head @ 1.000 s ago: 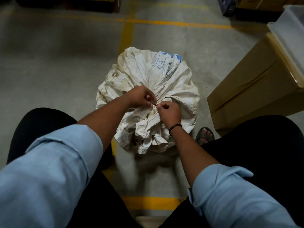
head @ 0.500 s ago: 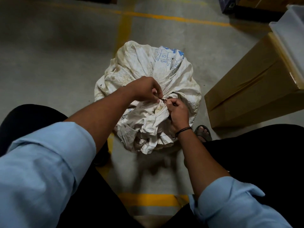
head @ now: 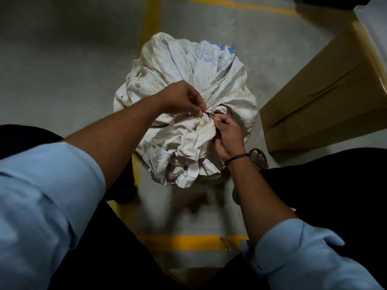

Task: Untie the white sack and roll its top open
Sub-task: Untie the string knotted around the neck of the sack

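A dirty white woven sack (head: 167, 65) with blue print stands on the concrete floor between my knees. Its top is gathered into a bunched neck, and the loose mouth (head: 188, 155) flops toward me. A thin dark tie (head: 208, 113) circles the neck. My left hand (head: 182, 99) pinches one end of the tie with its fingertips. From the near right side, my right hand (head: 228, 137) pinches the tie too, its heel resting on the bunched fabric. A black band is on my right wrist.
A tall brown cardboard box (head: 322, 97) stands close on the right, with a pale plastic bin (head: 374, 28) on top. Yellow floor lines (head: 184, 242) cross under and behind the sack. A sandalled foot (head: 258, 158) rests by the sack's right side.
My hands have stayed at the tie, with the left hand lifting slightly and both now pinching it with fingertips. The camera has tilted and come nearer the sack.
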A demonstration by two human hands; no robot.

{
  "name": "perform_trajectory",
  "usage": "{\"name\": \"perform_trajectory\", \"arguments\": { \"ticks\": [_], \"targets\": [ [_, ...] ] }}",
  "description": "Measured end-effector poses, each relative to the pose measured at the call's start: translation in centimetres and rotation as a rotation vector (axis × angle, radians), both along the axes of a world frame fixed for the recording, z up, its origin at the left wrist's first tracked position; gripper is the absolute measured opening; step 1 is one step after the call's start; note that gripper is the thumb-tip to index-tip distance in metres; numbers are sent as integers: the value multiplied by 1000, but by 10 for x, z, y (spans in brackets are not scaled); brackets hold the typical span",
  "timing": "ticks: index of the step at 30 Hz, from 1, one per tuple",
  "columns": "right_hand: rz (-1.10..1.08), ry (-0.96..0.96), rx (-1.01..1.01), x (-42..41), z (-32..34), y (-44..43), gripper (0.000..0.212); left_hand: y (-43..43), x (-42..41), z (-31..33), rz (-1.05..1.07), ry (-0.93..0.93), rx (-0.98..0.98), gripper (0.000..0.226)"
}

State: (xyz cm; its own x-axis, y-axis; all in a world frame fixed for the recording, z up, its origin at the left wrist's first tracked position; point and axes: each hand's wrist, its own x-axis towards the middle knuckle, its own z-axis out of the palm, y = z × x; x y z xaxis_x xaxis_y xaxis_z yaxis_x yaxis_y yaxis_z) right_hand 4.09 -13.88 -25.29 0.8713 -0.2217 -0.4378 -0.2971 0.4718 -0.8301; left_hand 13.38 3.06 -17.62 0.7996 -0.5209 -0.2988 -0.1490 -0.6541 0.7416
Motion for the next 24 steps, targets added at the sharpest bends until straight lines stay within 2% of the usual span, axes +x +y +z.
{"name": "perform_trajectory", "arguments": {
  "ticks": [3,8,24],
  "targets": [
    [0,-6,65,1,-5,-1,22,-2,4,1,21,10,19,18],
    [19,-16,56,0,-8,-5,23,-14,8,6,84,15,61,13],
    [103,-83,-80,0,-13,-8,22,-32,4,2,175,-68,293,31]
  ]
}}
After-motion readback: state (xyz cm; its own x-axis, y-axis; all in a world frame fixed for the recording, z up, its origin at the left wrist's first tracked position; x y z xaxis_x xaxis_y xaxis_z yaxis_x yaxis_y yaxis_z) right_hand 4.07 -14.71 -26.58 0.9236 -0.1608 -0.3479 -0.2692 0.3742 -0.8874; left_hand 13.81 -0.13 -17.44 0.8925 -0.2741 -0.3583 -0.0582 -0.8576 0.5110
